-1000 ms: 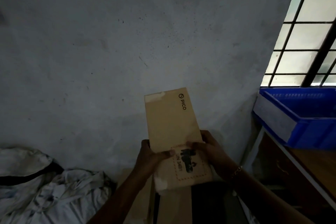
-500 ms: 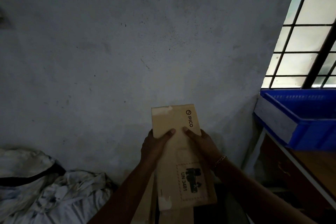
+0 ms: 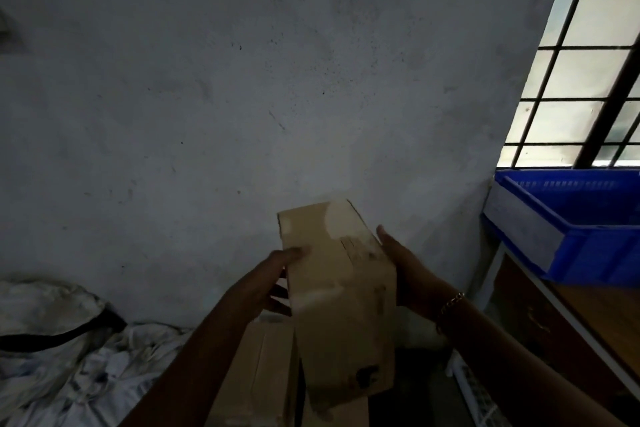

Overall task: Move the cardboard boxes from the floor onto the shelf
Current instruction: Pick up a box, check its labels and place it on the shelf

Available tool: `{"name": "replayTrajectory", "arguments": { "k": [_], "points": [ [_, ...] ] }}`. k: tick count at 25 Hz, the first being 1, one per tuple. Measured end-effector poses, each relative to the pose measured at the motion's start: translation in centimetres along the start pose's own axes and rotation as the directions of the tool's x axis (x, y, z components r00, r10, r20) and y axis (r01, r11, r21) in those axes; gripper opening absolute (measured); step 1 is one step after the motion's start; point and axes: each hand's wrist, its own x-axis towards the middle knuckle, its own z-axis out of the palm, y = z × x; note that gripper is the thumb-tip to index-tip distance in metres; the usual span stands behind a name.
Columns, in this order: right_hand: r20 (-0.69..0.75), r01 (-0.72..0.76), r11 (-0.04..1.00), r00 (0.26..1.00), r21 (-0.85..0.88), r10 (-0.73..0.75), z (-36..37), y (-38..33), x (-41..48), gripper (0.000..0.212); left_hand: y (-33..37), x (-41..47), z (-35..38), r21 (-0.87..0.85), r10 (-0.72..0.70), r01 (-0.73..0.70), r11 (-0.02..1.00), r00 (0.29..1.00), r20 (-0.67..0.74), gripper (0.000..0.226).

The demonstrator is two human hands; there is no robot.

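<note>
- The left hand grips the left edge of the cardboard box. Its thumb lies over the top face and its fingers curl under the side.
- The right hand is laid flat against the box's right side with the fingers straight. It presses the box rather than wrapping it, so the box is clamped between the two hands.
- The box is off the floor at lower centre of the frame, in front of the wall. Its long axis runs from the near bottom edge up and away, leaning slightly left.
- The shelf lies at the right edge of the frame, well apart from the box, with a blue bin on it. The right hand is nearer to the shelf, so the carry probably goes rightward.
- More cardboard boxes sit lower down, under the held one.
</note>
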Motion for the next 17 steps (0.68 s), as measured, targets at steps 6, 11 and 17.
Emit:
{"name": "replayTrajectory", "arguments": {
  "k": [6,11,17],
  "points": [
    [-0.201,0.006,0.986,0.979,-0.168,-0.041,3.4,2.3,-0.2,0.079,-3.0,2.2,2.9,0.013,0.014,-0.011,1.000,0.973,-0.230,0.109],
    [-0.239,0.131,0.991,0.964,0.026,-0.121,3.6,4.9,-0.6,0.067,-3.6,0.6,4.4,0.231,0.219,-0.158,0.960,0.937,-0.271,0.081],
    [-0.145,0.097,0.994,0.984,-0.047,-0.103,2.4,4.4,-1.4,0.049,-1.1,-0.4,0.0,-0.490,-0.217,0.156,0.858,0.974,-0.070,0.074]
  ]
}}
